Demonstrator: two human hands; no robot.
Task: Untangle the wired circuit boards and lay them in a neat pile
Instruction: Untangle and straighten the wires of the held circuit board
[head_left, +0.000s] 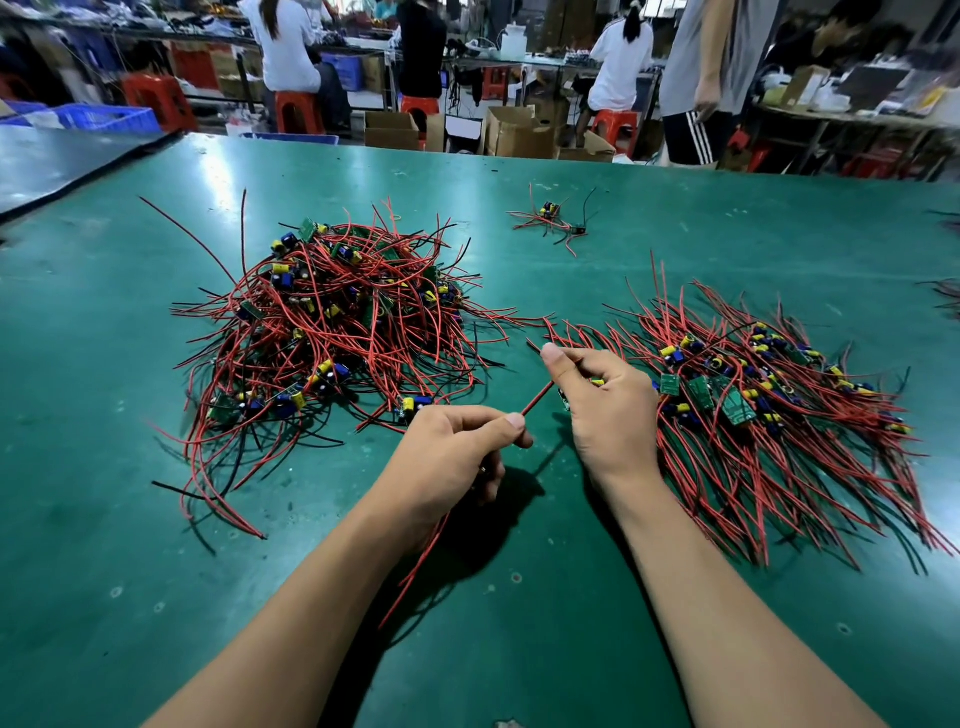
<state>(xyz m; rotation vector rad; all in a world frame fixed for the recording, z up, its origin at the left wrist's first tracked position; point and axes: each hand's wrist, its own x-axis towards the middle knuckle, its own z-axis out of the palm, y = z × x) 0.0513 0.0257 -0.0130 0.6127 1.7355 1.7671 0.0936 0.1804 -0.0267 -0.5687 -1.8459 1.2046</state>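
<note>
A tangled heap of circuit boards (332, 332) with red and black wires lies at the left of the green table (519, 649). At the right spreads a flatter pile of boards (737, 395), its wires lying roughly parallel. Between the two, my left hand (452, 457) pinches red wires (537, 397) that trail down under my wrist. My right hand (608, 400) is closed on a small circuit board, mostly hidden in the fingers, with a wire end sticking up past the thumb.
A small separate cluster of wired boards (556, 221) lies farther back on the table. Beyond the far edge stand cardboard boxes (514, 132), red stools and several people at benches. A second table (62, 161) adjoins at the far left.
</note>
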